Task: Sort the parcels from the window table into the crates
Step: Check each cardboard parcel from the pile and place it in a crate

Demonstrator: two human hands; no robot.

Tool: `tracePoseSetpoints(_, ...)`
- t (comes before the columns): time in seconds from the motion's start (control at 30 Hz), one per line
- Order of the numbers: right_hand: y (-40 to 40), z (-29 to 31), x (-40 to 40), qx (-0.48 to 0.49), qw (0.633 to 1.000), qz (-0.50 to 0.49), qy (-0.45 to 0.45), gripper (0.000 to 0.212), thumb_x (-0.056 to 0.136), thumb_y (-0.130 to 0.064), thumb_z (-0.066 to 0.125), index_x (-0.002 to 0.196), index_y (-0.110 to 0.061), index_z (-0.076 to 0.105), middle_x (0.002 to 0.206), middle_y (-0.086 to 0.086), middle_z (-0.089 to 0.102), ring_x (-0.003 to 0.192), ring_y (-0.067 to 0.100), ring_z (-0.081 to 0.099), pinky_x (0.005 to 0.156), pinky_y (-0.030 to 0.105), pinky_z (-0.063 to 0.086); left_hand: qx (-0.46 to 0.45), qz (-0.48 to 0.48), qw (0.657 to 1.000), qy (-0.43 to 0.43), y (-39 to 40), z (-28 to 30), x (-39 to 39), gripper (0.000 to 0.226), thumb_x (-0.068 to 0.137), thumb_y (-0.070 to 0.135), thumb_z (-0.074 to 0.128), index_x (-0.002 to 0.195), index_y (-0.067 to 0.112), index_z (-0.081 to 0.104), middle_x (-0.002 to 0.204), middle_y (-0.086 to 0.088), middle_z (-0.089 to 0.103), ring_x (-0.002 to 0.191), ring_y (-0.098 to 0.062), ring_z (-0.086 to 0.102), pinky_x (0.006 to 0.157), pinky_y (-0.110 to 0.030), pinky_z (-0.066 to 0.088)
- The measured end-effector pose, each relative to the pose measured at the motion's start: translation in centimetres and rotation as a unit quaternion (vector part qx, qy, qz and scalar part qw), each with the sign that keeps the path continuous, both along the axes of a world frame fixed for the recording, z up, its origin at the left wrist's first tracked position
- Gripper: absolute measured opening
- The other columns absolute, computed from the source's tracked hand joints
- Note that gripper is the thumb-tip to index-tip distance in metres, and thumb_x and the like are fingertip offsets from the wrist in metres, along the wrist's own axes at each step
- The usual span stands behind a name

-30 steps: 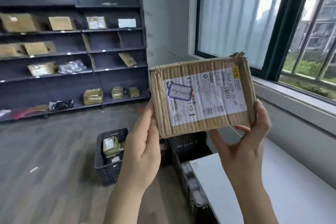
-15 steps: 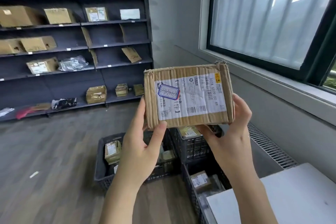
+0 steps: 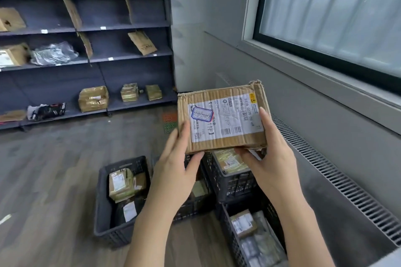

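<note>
Gripping the parcel (image 3: 221, 118) by its short ends, left hand (image 3: 175, 171) and right hand (image 3: 271, 158) are holding it long-axis sideways at frame centre; the crates (image 3: 234, 182) are lying directly below.

The cardboard parcel (image 3: 221, 118) carries a white shipping label (image 3: 225, 119), turned sideways. Along its edge I can read "862A 6079 00 69", and "6079" again nearer the other end. Large print reads "11件" inside heavy brackets. A blue-bordered stamp (image 3: 201, 114) holds handwriting I can't make out, and a barcode (image 3: 231, 130) sits beneath. The finer print is too small.
</note>
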State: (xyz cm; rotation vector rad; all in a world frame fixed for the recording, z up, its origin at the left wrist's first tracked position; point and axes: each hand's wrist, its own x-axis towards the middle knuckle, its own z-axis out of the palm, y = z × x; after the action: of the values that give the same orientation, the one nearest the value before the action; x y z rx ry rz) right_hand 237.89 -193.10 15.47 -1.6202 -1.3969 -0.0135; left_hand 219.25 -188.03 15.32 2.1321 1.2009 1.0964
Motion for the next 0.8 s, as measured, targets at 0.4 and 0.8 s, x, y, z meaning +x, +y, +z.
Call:
tracePoseSetpoints(0.4,12.9,-1.5,7.4,-0.063,0.992,-0.101,0.037,0.087,0.077,-0.004,0.077,0.147,-0.028,0.031,0.136,-0.009,0.051,0.098,-0.017,0.042,0.079,-0.005,0.03,-0.053,-0.123,0.99,0.038,16.9,-1.0,7.6,0.068,0.091,0.027,0.061,0.147,0.034,0.023,0.146,0.021,0.031,0.133,0.003,0.03,0.113,-0.02,0.022)
tracePoseSetpoints(0.8,23.2,-6.9,19.9,-0.134,0.977,-0.138,0.088,0.087,0.082,-0.01,0.074,0.149,-0.033,0.023,0.144,-0.009,0.043,0.122,0.003,0.044,0.091,0.008,0.03,-0.118,-0.156,0.979,0.066,28.7,-5.3,21.1,0.051,0.098,0.029,0.047,0.147,0.028,0.031,0.14,0.024,0.029,0.129,0.01,0.026,0.108,-0.011,0.02)
